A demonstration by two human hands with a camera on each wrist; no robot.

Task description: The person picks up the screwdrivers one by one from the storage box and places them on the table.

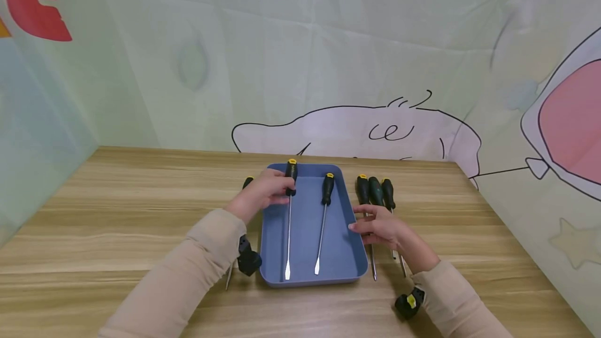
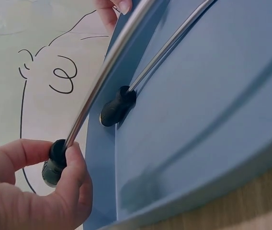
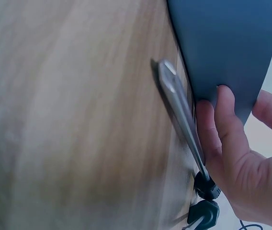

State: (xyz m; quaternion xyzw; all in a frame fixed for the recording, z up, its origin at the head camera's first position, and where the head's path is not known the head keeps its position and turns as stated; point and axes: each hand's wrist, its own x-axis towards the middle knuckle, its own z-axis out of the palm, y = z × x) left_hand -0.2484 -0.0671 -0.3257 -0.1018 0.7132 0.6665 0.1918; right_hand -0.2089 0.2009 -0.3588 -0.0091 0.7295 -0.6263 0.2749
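Observation:
A long slotted screwdriver (image 1: 289, 233) with a black handle and yellow end is pinched at the handle by my left hand (image 1: 267, 192). It is over the left side of a blue tray (image 1: 304, 233), and in the left wrist view its shadow falls apart from it on the tray floor. Another slotted screwdriver (image 1: 328, 190) lies in the tray, to its right. At the tray's right wall is my right hand (image 1: 382, 227). Two fingers press the wall's outer face in the right wrist view, and another passes behind the rim, its tip hidden.
Three screwdrivers (image 1: 362, 190) lie right of the tray, partly covered by my right hand and wrist. One more screwdriver (image 1: 228, 279) lies to the left, mostly hidden by my left arm. Behind the wooden table (image 1: 141, 192) hangs a printed cloth (image 1: 281, 67).

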